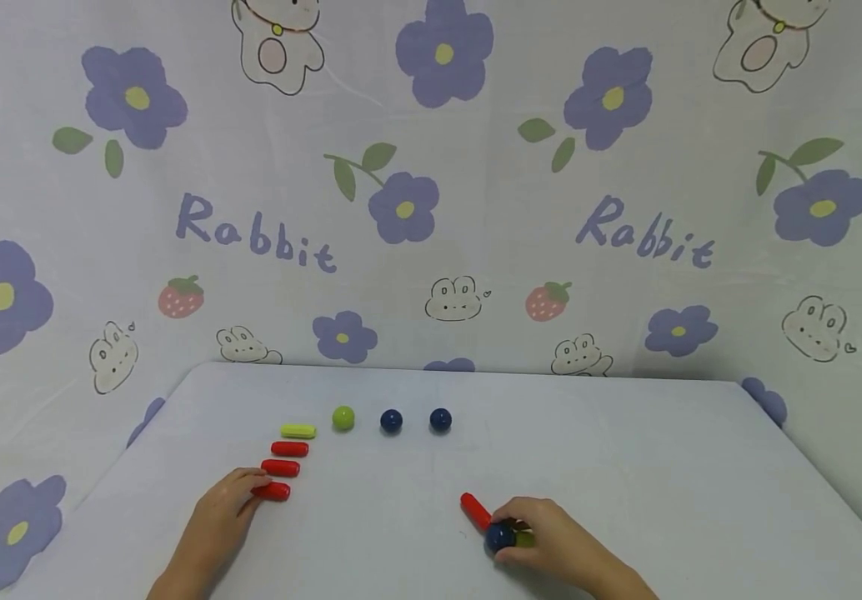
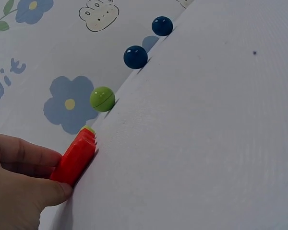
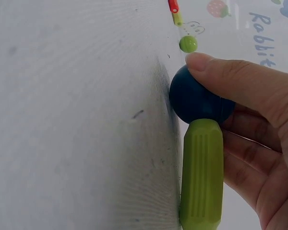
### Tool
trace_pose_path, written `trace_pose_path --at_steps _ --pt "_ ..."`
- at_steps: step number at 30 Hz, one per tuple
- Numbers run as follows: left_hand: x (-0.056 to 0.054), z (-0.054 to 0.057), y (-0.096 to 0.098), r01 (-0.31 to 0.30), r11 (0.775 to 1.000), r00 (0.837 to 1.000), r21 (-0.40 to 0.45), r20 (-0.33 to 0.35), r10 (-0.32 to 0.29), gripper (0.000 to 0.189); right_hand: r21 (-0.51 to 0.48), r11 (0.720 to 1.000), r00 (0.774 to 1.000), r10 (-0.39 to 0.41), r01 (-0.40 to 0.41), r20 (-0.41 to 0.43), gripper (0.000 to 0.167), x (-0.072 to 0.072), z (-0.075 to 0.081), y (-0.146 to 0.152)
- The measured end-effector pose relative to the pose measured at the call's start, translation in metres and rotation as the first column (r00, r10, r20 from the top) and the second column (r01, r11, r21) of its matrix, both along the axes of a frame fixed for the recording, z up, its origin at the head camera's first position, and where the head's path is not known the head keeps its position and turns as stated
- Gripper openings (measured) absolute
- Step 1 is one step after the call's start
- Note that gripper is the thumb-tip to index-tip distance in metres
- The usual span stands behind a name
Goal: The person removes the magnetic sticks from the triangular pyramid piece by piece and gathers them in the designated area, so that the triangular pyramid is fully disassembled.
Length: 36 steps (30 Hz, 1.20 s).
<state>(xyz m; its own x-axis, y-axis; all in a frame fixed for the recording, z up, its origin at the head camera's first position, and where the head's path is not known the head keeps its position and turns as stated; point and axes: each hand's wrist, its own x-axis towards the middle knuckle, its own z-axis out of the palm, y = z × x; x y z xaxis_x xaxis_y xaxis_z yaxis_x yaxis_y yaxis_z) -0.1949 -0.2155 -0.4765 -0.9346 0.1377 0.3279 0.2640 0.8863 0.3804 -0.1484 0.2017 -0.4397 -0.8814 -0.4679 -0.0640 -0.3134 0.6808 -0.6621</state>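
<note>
At the left of the white table, my left hand [image 1: 215, 518] pinches the nearest red stick [image 1: 276, 491] between thumb and fingers. Two more red sticks [image 1: 290, 449] and a yellow-green stick [image 1: 299, 431] lie beyond it in a column. My right hand [image 1: 554, 537] grips a dark blue ball [image 1: 500, 537], thumb on one side and fingers on the other. Right against that ball, under the palm, is a second yellow-green stick [image 3: 202, 175], partly hidden in the head view. Another red stick [image 1: 474, 509] lies slanted, its near end close to the ball.
Along the back stand a green ball [image 1: 343, 418] and two dark blue balls [image 1: 391, 422] in a row, right of the stick column. The white table [image 1: 626, 450] ends at a patterned cloth backdrop [image 1: 491, 208] with flowers and rabbits.
</note>
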Motion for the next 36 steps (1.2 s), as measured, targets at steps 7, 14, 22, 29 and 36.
trace_pose_path --at_steps 7,14,22,29,36 --pt "0.002 0.003 0.005 -0.011 1.0 1.0 -0.006 0.003 0.011 0.037 -0.007 1.0 1.0 -0.005 0.005 0.011 0.037 0.0 0.0 -0.001" --pt "0.007 0.007 0.035 0.192 0.981 0.936 0.015 -0.302 -0.179 0.043 -0.019 1.0 1.0 0.008 -0.008 0.026 0.036 0.0 -0.001 -0.002" --pt "0.021 0.012 0.086 0.393 0.917 0.917 0.062 -0.095 -0.387 0.035 -0.055 0.997 0.998 0.055 -0.054 0.021 0.033 0.003 -0.003 -0.005" --pt "0.031 0.01 0.105 0.463 0.871 0.873 0.167 0.084 -0.48 0.034 -0.088 0.996 0.988 0.045 -0.032 0.146 0.029 0.01 -0.002 -0.016" --pt "0.039 0.01 0.121 0.487 0.849 0.819 0.206 0.231 -0.526 0.042 -0.12 0.991 0.981 0.075 -0.054 0.18 0.028 0.016 -0.003 -0.029"
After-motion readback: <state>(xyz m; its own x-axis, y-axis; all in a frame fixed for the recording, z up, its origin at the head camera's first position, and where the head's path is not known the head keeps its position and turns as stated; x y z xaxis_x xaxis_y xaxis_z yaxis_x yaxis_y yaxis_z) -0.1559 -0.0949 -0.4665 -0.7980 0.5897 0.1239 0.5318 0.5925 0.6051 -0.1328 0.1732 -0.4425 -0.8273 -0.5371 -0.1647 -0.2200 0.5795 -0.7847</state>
